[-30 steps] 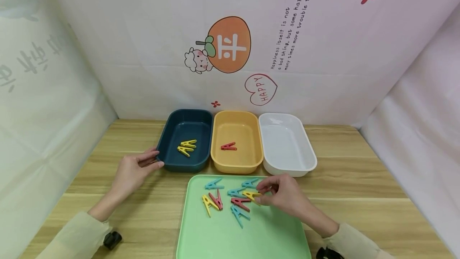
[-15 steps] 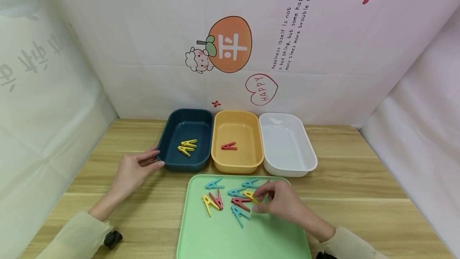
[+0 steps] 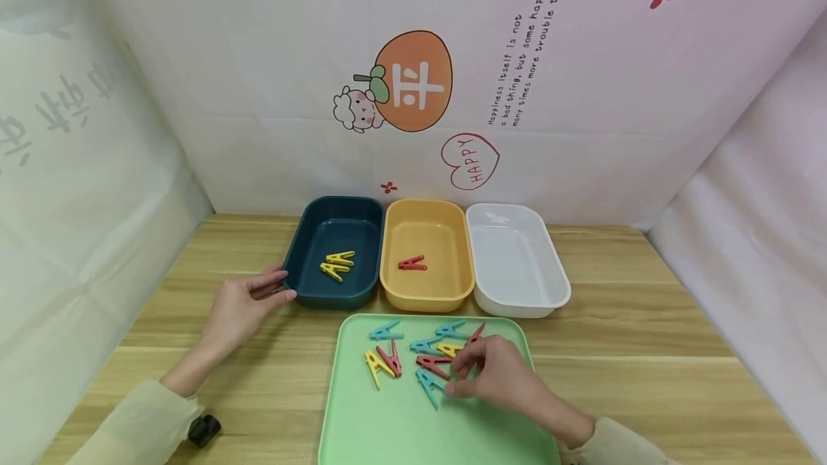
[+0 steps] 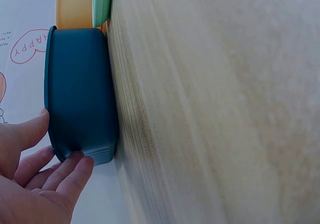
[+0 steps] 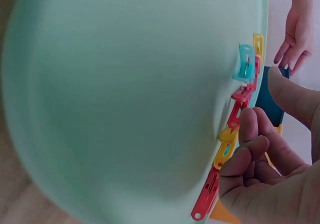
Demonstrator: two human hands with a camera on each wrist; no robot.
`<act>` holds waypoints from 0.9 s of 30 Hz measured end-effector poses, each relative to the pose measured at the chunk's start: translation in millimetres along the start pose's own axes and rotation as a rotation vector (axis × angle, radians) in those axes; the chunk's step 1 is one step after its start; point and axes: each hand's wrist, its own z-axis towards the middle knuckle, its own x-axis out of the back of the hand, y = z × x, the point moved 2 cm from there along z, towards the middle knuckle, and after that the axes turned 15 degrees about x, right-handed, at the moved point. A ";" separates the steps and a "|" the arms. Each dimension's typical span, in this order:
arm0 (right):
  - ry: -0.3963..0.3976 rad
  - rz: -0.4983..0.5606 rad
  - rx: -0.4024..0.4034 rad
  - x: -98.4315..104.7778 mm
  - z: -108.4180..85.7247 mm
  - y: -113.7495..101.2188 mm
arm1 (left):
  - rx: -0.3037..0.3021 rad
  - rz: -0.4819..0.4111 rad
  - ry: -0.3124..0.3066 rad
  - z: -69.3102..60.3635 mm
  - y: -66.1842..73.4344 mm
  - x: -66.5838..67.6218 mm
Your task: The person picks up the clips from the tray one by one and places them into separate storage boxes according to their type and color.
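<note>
In the head view my left hand (image 3: 239,303) touches the near left corner of the dark blue bin (image 3: 332,300). Its thumb and fingertips rest against the rim and side wall (image 4: 80,84). My right hand (image 3: 494,372) hovers over the light green tray (image 3: 388,429), thumb apart from the bent fingers and nothing visibly between them. Its fingertips are nearest a red clothespin (image 3: 431,362) and a light blue clothespin (image 3: 428,387). Partly behind the hand lie a yellow clothespin (image 3: 448,349) and another red clothespin (image 3: 477,332). Several more clothespins share the tray.
A yellow bin (image 3: 429,300) with one red clothespin (image 3: 412,262) stands beside the blue bin, which holds two yellow clothespins (image 3: 336,258). To the right stands a white bin (image 3: 522,309). A printed cloth (image 3: 291,149) rises behind the wooden table (image 3: 646,350).
My right hand has moved toward me and slightly left, from the yellow clothespin toward the light blue one. The red clothespin at the tray's right is uncovered. My left hand stays put.
</note>
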 end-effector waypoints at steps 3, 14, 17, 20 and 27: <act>-0.010 -0.007 0.012 -2.5 -0.5 0.2 | -0.001 0.000 -0.001 0.2 0.3 0.1; -0.029 -0.046 0.049 -10.0 -0.1 0.0 | 0.011 -0.012 -0.011 -0.5 2.1 0.3; -0.033 -0.052 0.051 -10.6 -0.4 0.2 | 0.012 -0.012 -0.011 -0.7 2.1 0.2; -0.037 -0.056 0.051 -11.0 -1.1 0.8 | 0.010 -0.011 -0.010 -0.5 2.3 0.1; -0.024 -0.053 0.062 -10.7 -3.7 3.4 | 0.010 -0.013 -0.007 -0.7 1.7 0.0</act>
